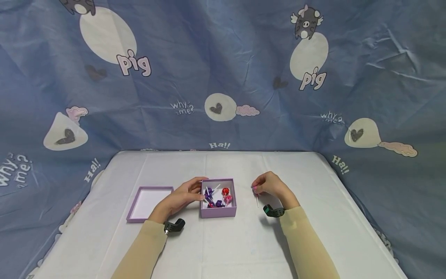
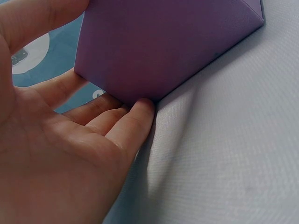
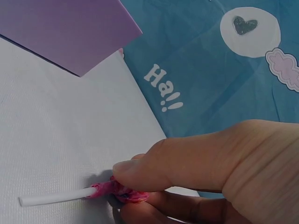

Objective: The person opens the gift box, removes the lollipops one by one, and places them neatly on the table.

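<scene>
While the left hand grips the box at its left side, thumb and fingers spread along the wall, presumably to steady it, the right hand pinches a lollipop by its pink-wrapped head. Its stick is left free, pointing toward the person. Lollipop sits right of the box; contact with the cloth: cannot tell. Lid lies apart, left, likely to leave the box accessible.

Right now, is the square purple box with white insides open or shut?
Open: the head view shows wrapped lollipops inside the box, and a shallow, square, purple-rimmed lid lies apart on the white-covered table.
</scene>
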Demonstrator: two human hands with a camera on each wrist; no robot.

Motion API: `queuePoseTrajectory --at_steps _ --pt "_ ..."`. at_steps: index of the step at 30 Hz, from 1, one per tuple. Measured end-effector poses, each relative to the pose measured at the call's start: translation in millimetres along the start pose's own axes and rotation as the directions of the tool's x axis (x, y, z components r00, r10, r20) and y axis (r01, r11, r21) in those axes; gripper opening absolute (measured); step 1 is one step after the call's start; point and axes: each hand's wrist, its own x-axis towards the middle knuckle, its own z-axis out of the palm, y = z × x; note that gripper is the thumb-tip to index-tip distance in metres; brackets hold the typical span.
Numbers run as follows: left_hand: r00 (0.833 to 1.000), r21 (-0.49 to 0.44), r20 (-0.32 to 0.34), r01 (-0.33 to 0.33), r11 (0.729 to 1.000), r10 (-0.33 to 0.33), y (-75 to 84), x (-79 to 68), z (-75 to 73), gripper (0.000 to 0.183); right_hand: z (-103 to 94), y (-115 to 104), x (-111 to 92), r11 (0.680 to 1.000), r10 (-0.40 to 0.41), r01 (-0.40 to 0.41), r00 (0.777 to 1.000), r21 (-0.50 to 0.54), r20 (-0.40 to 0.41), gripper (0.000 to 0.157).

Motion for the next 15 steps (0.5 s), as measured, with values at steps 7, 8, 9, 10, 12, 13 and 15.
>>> queuePoseTrajectory --at_steps 7,8,9,10,12,13,15 --pt "1.000 -0.011 0.002 -0.002 1.000 0.002 -0.2 0.0 0.4 0.073 -1.2 0.6 -0.4 1.000 -0.014 0.014 1.000 -0.012 0.021 0.021" --pt "1.000 -0.010 0.001 -0.001 1.000 0.001 -0.2 0.0 0.3 0.073 -1.7 0.5 -0.6 1.000 -0.014 0.014 1.000 -0.012 0.025 0.022" --pt "1.000 -0.009 0.001 -0.002 1.000 0.002 0.0 -0.1 0.3 0.073 -2.3 0.2 -1.0 1.000 -0.013 0.013 1.000 -0.012 0.027 0.022" --pt "1.000 -0.008 0.002 -0.002 1.000 0.002 0.1 0.0 0.3 0.073 -2.8 -0.1 -1.4 1.000 -0.012 0.012 1.000 -0.012 0.026 0.023" --pt "1.000 -0.008 0.000 -0.003 1.000 0.003 0.4 -0.2 0.2 0.073 -3.9 -0.7 -2.3 1.000 -0.013 0.013 1.000 -0.008 0.029 0.024" --pt "1.000 -0.009 0.001 -0.004 1.000 0.004 0.4 -0.2 0.1 0.073 -4.7 -1.6 -2.9 1.000 -0.009 0.009 1.000 -0.003 0.029 0.024" --pt "1.000 -0.013 0.002 -0.006 1.000 0.006 0.4 -0.1 0.0 0.073 -5.8 -2.7 -3.7 1.000 -0.006 0.006 1.000 0.004 0.029 0.024"
